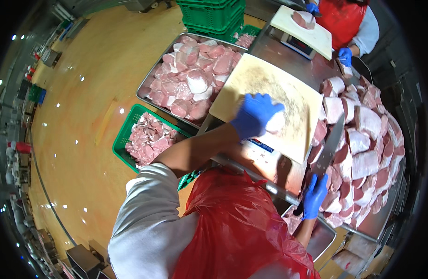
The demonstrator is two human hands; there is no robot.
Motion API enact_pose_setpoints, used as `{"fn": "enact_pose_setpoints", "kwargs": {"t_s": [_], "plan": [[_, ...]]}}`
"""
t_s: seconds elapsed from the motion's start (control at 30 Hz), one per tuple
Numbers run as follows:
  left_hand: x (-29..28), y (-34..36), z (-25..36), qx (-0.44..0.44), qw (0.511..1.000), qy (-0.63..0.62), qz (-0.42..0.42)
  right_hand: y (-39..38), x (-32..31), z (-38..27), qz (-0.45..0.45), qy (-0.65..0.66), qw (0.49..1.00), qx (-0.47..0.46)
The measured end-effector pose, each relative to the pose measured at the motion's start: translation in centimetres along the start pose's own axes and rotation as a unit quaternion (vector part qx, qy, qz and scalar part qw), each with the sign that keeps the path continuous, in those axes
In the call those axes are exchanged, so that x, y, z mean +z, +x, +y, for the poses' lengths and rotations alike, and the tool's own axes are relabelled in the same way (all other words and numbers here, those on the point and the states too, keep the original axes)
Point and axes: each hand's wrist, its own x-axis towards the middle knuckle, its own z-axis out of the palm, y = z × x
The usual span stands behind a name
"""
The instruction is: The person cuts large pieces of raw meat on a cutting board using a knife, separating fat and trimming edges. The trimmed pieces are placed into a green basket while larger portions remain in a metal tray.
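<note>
My left hand [255, 116], in a blue glove, is over the cream cutting board [295, 95]. Its fingers grip a pale piece of meat [275, 122], most of which the glove covers. The board lies on a scale whose blue display [261, 145] shows at its near edge. To the right, my right hand [315, 197], also gloved in blue, is closed round the handle of a long, broad-bladed knife [332, 142]. The blade points away from me, above the edge of a large heap of raw meat pieces [365, 121], apart from the board.
Left of the board stands a metal tray [142, 88] full of trimmed meat. Nearer sits a green basket [122, 137] of small trimmings. Green crates [211, 18] are stacked beyond. Across the steel table, a co-worker in a red apron [341, 21] works at another board [311, 35].
</note>
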Motion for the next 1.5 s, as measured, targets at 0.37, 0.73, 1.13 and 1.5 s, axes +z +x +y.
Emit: {"fn": "enact_pose_setpoints", "kwargs": {"t_s": [0.37,0.73,1.13,1.5], "plan": [[-6.1,-11.1,-29.2,-0.306,0.923,0.229,-0.04,-1.2,-0.2,7.4,-0.004,-0.004,0.99,0.139],[1.3,8.6,8.7,0.062,0.968,-0.244,-0.014,-1.6,-2.8,2.6,0.133,-0.095,0.984,0.067],[21.3,5.4,31.1,0.142,0.916,-0.035,-0.373,-18.4,-6.0,7.5,0.171,-0.019,0.93,0.324],[28.1,10.4,30.6,0.315,0.901,-0.078,-0.288,-18.2,-7.6,9.6,0.208,0.029,0.916,0.342]]}}
